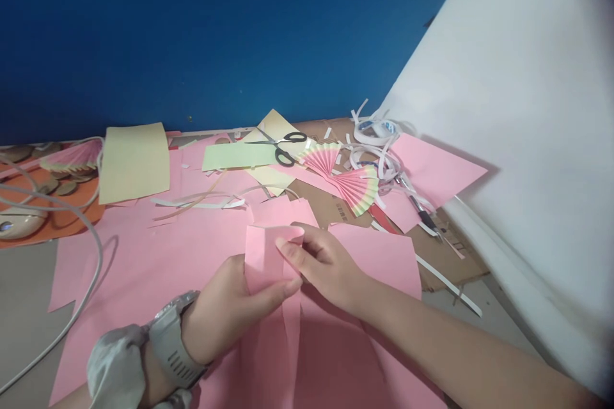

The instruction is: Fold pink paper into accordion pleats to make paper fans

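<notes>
Both my hands hold a folded piece of pink paper (263, 255) above the pink sheets on the table. My left hand (240, 310) grips it from the left and below, its thumb lying across the lower front. On the right edge, my right hand (323, 262) pinches the paper between thumb and fingers. The top of the piece curves over into a loop at the right. Large pink paper sheets (192, 268) spread out underneath. Just beyond the hands lies a pleated pink and green paper fan shape (340, 176), with black-handled scissors (283, 144) behind it.
A yellow sheet (134, 163) and a light green strip (240, 156) lie toward the back. Tape rolls with white strips (377, 134) and a pen (425, 217) sit on cardboard at right. A white cable (98, 262) crosses the left, near a mouse (22, 222). A blue wall (215, 32) rises behind.
</notes>
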